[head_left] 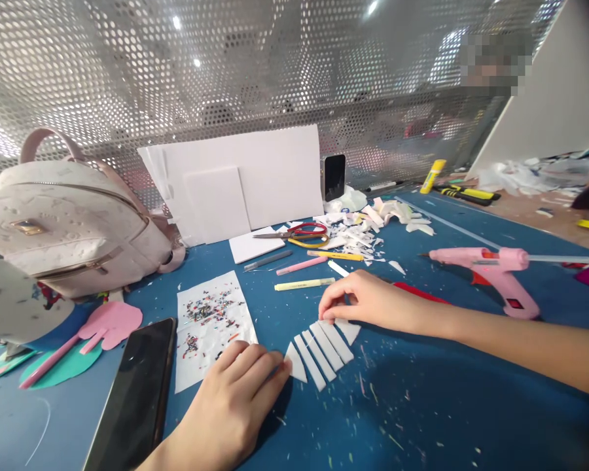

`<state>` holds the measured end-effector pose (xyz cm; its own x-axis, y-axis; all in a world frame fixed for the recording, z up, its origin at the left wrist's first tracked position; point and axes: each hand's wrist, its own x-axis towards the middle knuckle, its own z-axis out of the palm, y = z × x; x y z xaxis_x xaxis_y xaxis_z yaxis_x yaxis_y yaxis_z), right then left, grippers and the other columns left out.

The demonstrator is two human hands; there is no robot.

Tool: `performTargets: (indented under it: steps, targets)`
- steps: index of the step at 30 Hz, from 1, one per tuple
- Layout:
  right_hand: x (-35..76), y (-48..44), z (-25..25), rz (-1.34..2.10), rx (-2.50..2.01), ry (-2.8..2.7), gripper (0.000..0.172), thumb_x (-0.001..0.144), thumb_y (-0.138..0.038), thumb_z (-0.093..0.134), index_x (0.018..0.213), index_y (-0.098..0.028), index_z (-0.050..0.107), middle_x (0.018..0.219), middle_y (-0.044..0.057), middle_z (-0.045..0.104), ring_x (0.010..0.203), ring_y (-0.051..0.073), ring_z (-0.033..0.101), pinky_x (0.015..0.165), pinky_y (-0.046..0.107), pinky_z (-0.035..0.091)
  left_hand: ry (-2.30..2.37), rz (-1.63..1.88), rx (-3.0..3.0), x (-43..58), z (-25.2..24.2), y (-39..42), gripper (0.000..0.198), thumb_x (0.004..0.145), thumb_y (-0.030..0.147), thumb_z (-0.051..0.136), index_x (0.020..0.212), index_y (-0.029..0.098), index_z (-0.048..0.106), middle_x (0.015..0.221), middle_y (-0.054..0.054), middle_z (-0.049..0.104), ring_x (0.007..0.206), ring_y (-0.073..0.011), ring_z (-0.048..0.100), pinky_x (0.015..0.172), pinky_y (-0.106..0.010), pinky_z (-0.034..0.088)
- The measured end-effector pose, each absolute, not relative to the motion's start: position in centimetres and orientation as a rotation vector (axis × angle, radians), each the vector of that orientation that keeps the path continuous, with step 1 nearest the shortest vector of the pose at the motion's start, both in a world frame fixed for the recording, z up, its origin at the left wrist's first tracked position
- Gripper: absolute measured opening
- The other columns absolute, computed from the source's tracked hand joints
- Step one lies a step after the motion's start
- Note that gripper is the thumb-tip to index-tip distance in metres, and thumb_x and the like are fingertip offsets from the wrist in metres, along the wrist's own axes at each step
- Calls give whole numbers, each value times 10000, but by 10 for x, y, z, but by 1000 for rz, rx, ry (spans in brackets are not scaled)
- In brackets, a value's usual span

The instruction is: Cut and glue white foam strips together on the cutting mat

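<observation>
A row of cut white strips (pixel 331 345), perhaps foam board, lies slightly fanned on the blue table. At its left end is a pointed white piece (pixel 296 364); another angled piece (pixel 347 330) lies at the right end. My left hand (pixel 238 396) rests palm down beside the row, fingers loosely bent and a fingertip touching the left piece. Above the row, my right hand (pixel 360 297) is closed in a pinch, thumb and forefinger at the strips' upper ends. Its fingertips partly cover what they hold, apparently the end of one strip.
White paper (pixel 186 376) bears small colourful bits. A black phone (pixel 135 392) lies left, near a pale backpack (pixel 78 222). Behind are pens (pixel 304 284), scissors (pixel 294 234), white scraps (pixel 356 235) and white boards (pixel 279 173). A pink glue gun (pixel 495 261) lies right.
</observation>
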<state>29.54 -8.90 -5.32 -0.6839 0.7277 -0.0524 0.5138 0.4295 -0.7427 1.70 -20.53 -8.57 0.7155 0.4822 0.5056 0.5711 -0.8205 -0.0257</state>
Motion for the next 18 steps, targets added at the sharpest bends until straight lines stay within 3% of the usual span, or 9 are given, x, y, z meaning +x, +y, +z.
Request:
performTargets:
  steps: [4, 8, 18]
  targets:
    - [310, -95, -60, 1059, -1113, -2359, 163, 915, -381, 702, 882, -262, 808, 872, -11, 787, 725, 145, 623, 620, 295, 396, -836, -751, -2741, 14, -91, -205, 377, 1072, 104, 323, 1180, 58, 682, 1087, -119, 694, 941, -223, 554, 841, -388, 418]
    - [322, -99, -64, 965, -1096, -2359, 173, 923, -371, 691, 842, -248, 780, 820, -4, 758, 660, 133, 577, 582, 300, 375, -835, -787, -2751, 11, -101, -205, 410, 1082, 126, 300, 1229, 48, 675, 1131, -133, 681, 970, -239, 547, 867, -409, 388]
    - [345, -102, -82, 812, -1127, -2357, 249, 981, -457, 650, 845, -255, 700, 779, -25, 671, 607, 109, 488, 545, 272, 364, -911, -659, -2699, 13, -94, -208, 341, 1072, 90, 384, 1208, 85, 696, 1100, -85, 733, 965, -220, 627, 900, -387, 448]
